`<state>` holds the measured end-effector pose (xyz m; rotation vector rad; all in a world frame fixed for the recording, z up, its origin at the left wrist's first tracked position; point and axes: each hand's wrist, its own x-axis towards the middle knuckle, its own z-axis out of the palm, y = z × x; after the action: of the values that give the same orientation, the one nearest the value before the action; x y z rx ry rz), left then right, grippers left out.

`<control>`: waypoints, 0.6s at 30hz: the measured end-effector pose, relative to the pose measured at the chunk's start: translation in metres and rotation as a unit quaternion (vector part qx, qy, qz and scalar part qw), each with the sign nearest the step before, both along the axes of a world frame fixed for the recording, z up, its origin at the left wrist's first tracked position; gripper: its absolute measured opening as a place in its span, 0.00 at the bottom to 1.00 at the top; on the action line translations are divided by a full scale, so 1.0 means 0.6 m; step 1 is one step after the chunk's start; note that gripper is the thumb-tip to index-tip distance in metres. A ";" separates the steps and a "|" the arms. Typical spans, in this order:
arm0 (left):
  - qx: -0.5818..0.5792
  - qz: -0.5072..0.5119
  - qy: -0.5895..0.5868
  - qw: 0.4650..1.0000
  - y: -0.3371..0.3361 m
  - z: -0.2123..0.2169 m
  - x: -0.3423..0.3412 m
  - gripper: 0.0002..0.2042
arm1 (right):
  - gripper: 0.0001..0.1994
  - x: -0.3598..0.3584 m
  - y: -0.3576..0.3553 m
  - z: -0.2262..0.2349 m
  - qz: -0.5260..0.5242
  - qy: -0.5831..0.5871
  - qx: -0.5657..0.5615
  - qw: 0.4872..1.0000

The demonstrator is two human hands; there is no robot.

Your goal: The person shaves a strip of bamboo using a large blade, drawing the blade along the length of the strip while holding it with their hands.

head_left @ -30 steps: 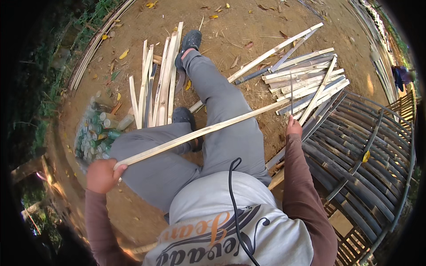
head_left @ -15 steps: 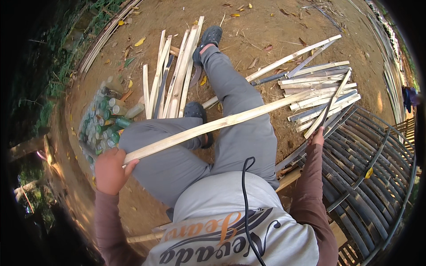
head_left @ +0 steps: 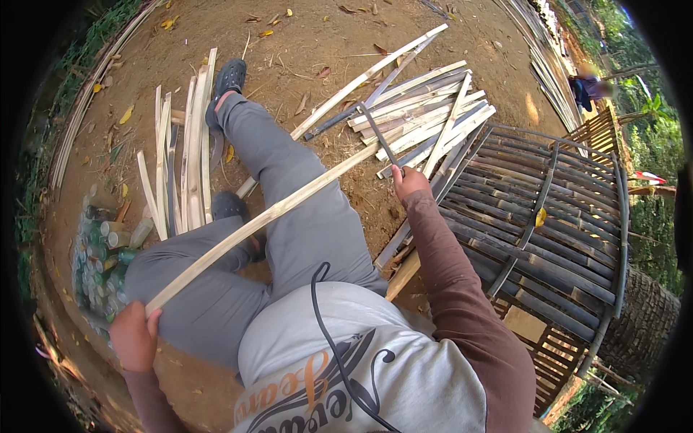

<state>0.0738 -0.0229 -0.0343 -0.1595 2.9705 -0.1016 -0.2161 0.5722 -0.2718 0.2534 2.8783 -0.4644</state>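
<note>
A long pale split-bamboo strip (head_left: 260, 219) lies slantwise across my thighs. My left hand (head_left: 135, 338) grips its near end, with the thumb along the strip. In my right hand (head_left: 411, 183) is a long knife (head_left: 378, 137) with a narrow dark blade, fingers closed round its handle. The blade stands across the strip's far end; whether it touches the strip I cannot tell. Just beyond lies a fanned pile of split bamboo pieces (head_left: 440, 108), some pale and some dark-skinned.
Another row of bamboo strips (head_left: 193, 155) lies on the ground past my left knee. Glass bottles (head_left: 101, 260) cluster at the left. At right stands a dark bamboo-slat platform (head_left: 534, 195). A person (head_left: 588, 88) is far off at the upper right.
My right hand has brought the knife from beside the platform inward to the strip's far end. My left hand still holds the strip. The whole view has swung to the right.
</note>
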 end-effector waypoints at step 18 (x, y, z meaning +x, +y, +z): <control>0.032 0.006 -0.004 0.999 0.002 0.008 -0.009 0.19 | 0.33 0.011 0.004 -0.048 -0.101 0.001 -0.043 0.994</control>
<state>0.0687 -0.0218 -0.0295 -0.1680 2.9597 -0.0047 -0.2094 0.5745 -0.3005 0.5328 2.8389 -0.6221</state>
